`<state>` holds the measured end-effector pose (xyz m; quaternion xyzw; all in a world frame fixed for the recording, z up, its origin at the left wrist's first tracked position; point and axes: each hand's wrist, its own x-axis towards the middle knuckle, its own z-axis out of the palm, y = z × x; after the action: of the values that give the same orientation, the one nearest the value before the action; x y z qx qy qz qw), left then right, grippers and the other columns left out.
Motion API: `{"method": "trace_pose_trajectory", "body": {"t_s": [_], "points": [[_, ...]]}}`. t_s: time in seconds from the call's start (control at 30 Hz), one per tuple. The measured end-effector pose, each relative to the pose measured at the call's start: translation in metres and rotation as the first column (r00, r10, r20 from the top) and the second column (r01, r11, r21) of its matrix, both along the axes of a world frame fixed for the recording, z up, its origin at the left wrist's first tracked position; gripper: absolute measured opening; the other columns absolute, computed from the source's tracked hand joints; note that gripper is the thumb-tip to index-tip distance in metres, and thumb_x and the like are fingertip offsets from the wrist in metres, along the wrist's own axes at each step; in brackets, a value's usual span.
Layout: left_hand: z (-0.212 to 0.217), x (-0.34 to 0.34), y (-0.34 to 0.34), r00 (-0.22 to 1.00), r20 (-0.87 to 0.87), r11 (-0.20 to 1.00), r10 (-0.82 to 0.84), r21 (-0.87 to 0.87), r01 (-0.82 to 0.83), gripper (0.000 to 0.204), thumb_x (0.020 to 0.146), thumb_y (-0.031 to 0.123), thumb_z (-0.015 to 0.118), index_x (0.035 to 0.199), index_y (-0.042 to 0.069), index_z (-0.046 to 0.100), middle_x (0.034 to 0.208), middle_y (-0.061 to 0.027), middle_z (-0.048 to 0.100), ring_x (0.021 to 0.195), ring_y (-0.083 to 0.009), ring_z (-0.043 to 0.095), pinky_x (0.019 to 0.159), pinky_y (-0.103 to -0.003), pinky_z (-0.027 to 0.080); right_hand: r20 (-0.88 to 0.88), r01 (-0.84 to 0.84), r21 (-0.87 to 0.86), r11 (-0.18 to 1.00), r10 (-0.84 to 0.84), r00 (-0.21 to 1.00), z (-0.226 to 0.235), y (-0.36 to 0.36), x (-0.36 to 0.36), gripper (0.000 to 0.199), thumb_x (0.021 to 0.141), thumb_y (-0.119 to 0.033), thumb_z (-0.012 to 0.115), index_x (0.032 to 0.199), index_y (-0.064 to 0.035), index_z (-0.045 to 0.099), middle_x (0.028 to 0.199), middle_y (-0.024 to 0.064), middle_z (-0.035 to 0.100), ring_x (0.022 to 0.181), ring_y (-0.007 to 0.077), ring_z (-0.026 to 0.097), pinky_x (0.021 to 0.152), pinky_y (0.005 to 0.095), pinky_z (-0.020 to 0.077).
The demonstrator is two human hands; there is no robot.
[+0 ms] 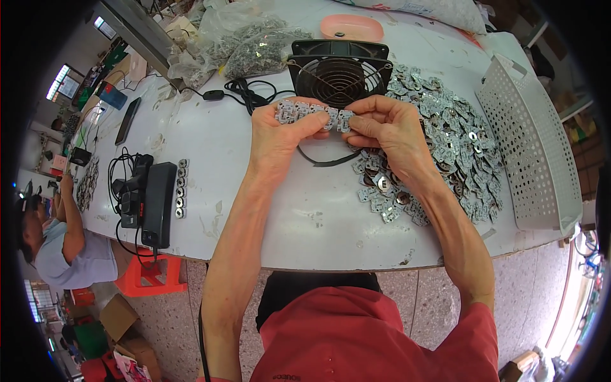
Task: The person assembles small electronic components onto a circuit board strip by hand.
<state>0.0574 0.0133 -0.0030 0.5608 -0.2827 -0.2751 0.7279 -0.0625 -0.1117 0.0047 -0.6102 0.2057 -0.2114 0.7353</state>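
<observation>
both hands pinch a row of small metal plates (313,114) above the worktop (254,184), left hand (275,137) gripping one end and right hand (388,127) the other, so it seems best to keep the row level and squeezed tight over the pile (439,146).

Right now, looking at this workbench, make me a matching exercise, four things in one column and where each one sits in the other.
Things:
1. fan
2. basket
3. strip of metal parts
4. pink tray

Places:
A. held between both hands
B. far edge of the table, behind the fan
C. right end of the table, tilted
D. middle of the table, just beyond the hands

Pairs: 1-D, 2-C, 3-A, 4-B
</observation>
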Motion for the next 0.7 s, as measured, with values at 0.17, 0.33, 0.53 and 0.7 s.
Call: {"method": "trace_pose_trajectory", "body": {"t_s": [0.17, 0.33, 0.53, 0.7], "points": [[0.000, 0.000, 0.001, 1.000, -0.010, 1.000, -0.012, -0.014, 0.012, 0.017, 0.072, 0.002, 0.069, 0.086, -0.006, 0.064, 0.078, -0.0103, 0.065, 0.064, -0.0140, 0.062, 0.061, -0.024, 0.052, -0.010, -0.007, 0.003, 1.000, 0.007, 1.000, 0.003, 0.001, -0.001, 0.017, 0.078, 0.002, 0.058, 0.093, 0.0074, 0.060, 0.079, 0.0122, 0.064, 0.066, 0.0153, 0.063, 0.059, 0.0216, 0.0535], [0.002, -0.002, 0.000, 0.999, -0.008, 0.998, -0.042, -0.037, 0.042, 0.017, 0.072, 0.001, 0.069, 0.087, -0.005, 0.064, 0.079, -0.0104, 0.065, 0.065, -0.0142, 0.062, 0.062, -0.024, 0.053, -0.029, -0.017, -0.006, 1.000, 0.017, 0.999, 0.005, 0.000, -0.003, 0.018, 0.077, 0.001, 0.058, 0.094, 0.0077, 0.060, 0.079, 0.0127, 0.064, 0.066, 0.0159, 0.063, 0.059, 0.0217, 0.0530], [0.002, -0.003, 0.001, 0.998, 0.023, 0.998, -0.063, -0.020, 0.063, 0.017, 0.072, 0.002, 0.070, 0.087, -0.005, 0.065, 0.077, -0.0098, 0.065, 0.064, -0.0138, 0.062, 0.062, -0.024, 0.053, -0.056, -0.017, -0.008, 1.000, 0.016, 0.998, 0.011, 0.001, -0.006, 0.019, 0.076, 0.000, 0.058, 0.093, 0.0102, 0.059, 0.079, 0.0143, 0.064, 0.063, 0.0164, 0.063, 0.058, 0.0219, 0.0527], [0.001, -0.004, 0.002, 0.995, 0.061, 0.997, -0.078, -0.010, 0.079, 0.018, 0.071, 0.002, 0.070, 0.087, -0.004, 0.065, 0.075, -0.0085, 0.065, 0.063, -0.0128, 0.062, 0.061, -0.023, 0.051, -0.064, -0.019, 0.034, 0.999, 0.021, 0.998, 0.011, 0.000, -0.007, 0.019, 0.075, 0.000, 0.059, 0.091, 0.0108, 0.060, 0.078, 0.0145, 0.063, 0.061, 0.0166, 0.063, 0.057, 0.0221, 0.0527]]}}
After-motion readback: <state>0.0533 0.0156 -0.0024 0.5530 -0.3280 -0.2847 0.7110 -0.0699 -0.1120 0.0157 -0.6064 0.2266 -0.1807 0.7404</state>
